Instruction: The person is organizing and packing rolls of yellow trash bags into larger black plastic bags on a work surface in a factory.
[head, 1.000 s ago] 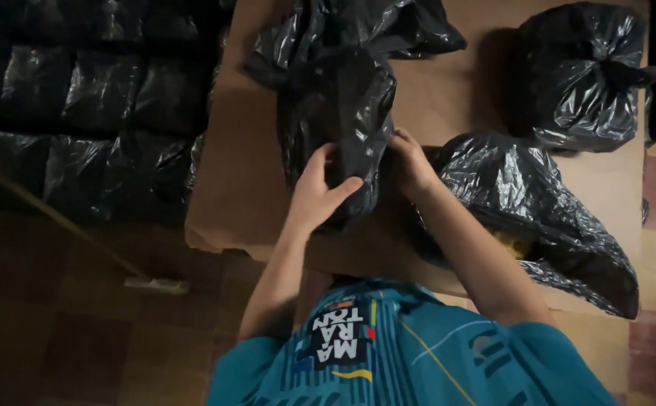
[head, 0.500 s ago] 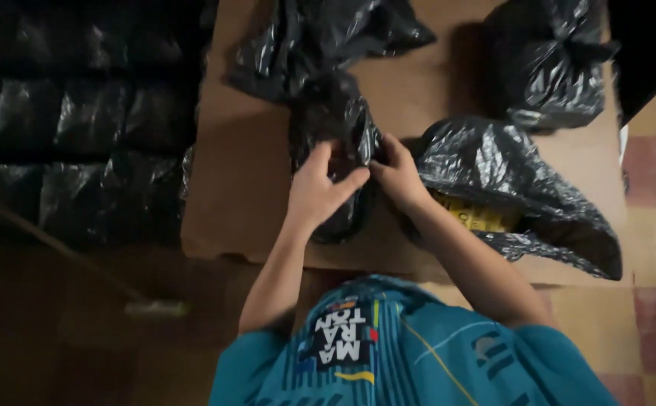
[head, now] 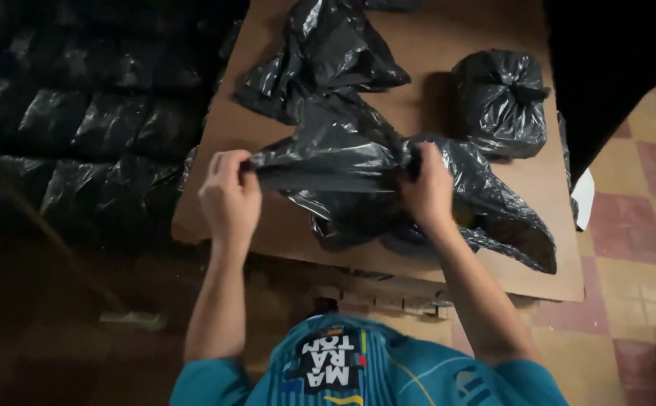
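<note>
Brown cardboard sheet [head: 493, 248] carries everything. Black plastic bag [head: 328, 162], glossy and creased, is stretched taut across its near middle (the top edge pulled into a straight band). My left hand [head: 229, 197] pinches its nine o'clock end, my right hand [head: 427, 188] its three o'clock end. A knotted bag [head: 499, 101] sits at two o'clock.

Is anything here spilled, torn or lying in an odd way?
Nothing looks spilled or torn. Both hands, left hand and right hand, stretch a black plastic bag above the brown board. A tied bag sits upright behind.
</note>
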